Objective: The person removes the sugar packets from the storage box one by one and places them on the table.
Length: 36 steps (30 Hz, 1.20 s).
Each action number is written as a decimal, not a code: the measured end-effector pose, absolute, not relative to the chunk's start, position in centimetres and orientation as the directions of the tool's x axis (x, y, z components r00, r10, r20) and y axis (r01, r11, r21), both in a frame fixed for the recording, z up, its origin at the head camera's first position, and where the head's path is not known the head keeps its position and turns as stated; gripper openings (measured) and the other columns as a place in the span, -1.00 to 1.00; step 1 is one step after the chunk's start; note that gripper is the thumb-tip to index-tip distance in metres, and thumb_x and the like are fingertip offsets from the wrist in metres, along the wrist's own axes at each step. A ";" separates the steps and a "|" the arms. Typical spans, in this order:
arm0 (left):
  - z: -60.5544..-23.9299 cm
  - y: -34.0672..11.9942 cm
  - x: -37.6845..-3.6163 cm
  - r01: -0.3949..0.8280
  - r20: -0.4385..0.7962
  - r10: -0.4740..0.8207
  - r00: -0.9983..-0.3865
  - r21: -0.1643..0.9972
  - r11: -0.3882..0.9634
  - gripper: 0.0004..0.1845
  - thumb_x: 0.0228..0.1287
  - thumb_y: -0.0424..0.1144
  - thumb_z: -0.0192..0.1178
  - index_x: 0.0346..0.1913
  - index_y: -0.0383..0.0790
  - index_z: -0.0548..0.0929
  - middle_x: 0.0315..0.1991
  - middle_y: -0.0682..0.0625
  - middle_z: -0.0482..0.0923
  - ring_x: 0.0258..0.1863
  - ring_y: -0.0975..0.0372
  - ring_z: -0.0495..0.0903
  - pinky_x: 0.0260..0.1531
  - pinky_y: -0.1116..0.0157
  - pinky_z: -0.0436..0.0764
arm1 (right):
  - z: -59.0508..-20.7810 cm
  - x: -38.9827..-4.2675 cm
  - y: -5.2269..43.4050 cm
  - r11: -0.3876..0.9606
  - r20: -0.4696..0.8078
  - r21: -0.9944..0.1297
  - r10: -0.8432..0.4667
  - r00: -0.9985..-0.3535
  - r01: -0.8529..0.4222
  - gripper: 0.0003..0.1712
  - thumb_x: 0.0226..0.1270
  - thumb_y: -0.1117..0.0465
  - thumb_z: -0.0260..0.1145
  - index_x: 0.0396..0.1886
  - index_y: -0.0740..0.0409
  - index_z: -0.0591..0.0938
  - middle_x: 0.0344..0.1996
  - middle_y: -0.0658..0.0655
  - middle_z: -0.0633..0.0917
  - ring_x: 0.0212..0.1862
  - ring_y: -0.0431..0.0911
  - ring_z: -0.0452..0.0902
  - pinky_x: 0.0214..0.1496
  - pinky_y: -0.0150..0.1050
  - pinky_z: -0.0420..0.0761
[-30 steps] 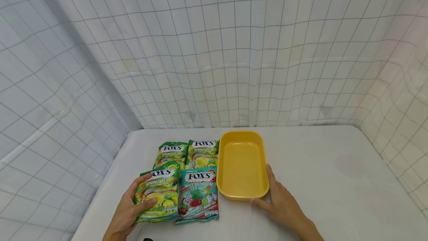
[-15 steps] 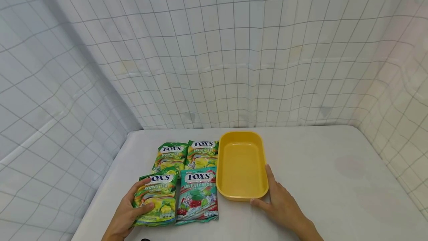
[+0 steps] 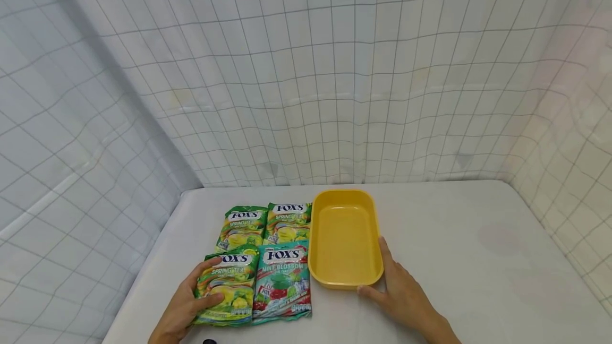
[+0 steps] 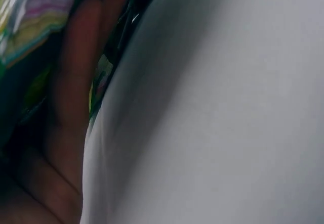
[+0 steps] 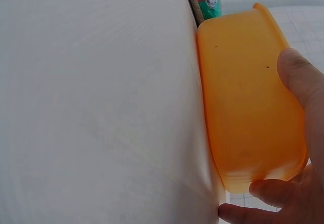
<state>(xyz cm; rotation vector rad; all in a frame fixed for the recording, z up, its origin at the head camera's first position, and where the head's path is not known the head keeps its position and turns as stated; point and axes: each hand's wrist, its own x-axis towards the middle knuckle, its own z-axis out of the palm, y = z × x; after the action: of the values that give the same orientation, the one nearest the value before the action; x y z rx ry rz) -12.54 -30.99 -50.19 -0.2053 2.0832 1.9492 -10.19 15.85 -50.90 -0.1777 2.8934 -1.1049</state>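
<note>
My left hand (image 3: 181,304) grips a green Fox's Spring Tea candy bag (image 3: 234,277) by its left side, thumb on its front. Some of its fingers are hidden behind the bag. Along its right edge lies a teal Fox's Mint Blossom candy bag (image 3: 283,280). Two more Spring Tea bags, one at left (image 3: 243,227) and one at right (image 3: 288,223), lie just behind these. To their right stands a yellow tray (image 3: 345,243) with nothing in it. My right hand (image 3: 404,293) rests at its near right corner, thumb against the near wall (image 5: 248,92) and fingers extended along the right side.
White cloth covers the table (image 3: 459,259). Grid-patterned white sheets hang as walls at the back (image 3: 344,94) and on both sides. A small dark object (image 3: 209,341) pokes in at the bottom edge, below the left hand.
The left hand has brought its Spring Tea bag slightly nearer to me, and the bag now sits close against the Mint Blossom bag. The right hand and the tray have stayed put.
</note>
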 end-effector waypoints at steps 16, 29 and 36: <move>-50.4 -30.4 -13.8 -0.246 -0.268 0.116 -0.956 0.953 0.176 -0.15 0.24 -0.36 0.44 0.54 -0.07 0.25 0.27 -0.27 0.36 -0.03 -0.02 0.61 -0.08 0.16 0.68 | -51.1 -10.2 15.9 0.750 0.037 -0.651 -0.121 -0.992 -0.115 0.41 0.11 -0.52 0.34 0.69 -0.02 -0.19 0.44 0.37 0.38 0.24 0.22 0.49 0.25 0.23 0.48; -50.0 -30.3 -13.4 -0.255 -0.276 0.065 -0.959 0.940 0.226 -0.21 0.26 -0.30 0.43 0.50 -0.16 0.29 0.29 -0.25 0.42 -0.01 0.03 0.64 -0.08 0.18 0.68 | -50.7 -10.2 15.7 0.739 0.003 -0.668 -0.119 -0.993 -0.091 0.41 0.12 -0.49 0.37 0.69 -0.02 -0.18 0.45 0.35 0.37 0.22 0.19 0.51 0.23 0.22 0.48; -49.4 -29.9 -13.2 -0.234 -0.257 0.049 -0.965 0.931 0.280 -0.29 0.43 -0.19 0.30 0.51 -0.24 0.24 0.47 -0.29 0.22 0.11 0.18 0.54 -0.03 0.30 0.63 | -50.6 -10.2 15.7 0.740 0.000 -0.667 -0.113 -0.994 -0.084 0.41 0.11 -0.50 0.37 0.69 -0.02 -0.19 0.45 0.37 0.36 0.26 0.24 0.48 0.25 0.25 0.46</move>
<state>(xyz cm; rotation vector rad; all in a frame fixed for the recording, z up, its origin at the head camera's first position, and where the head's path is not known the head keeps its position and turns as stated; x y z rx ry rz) -13.20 -29.95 -49.38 -0.1709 2.3142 1.7464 -10.18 15.72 -50.57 -0.1642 2.8931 -1.1053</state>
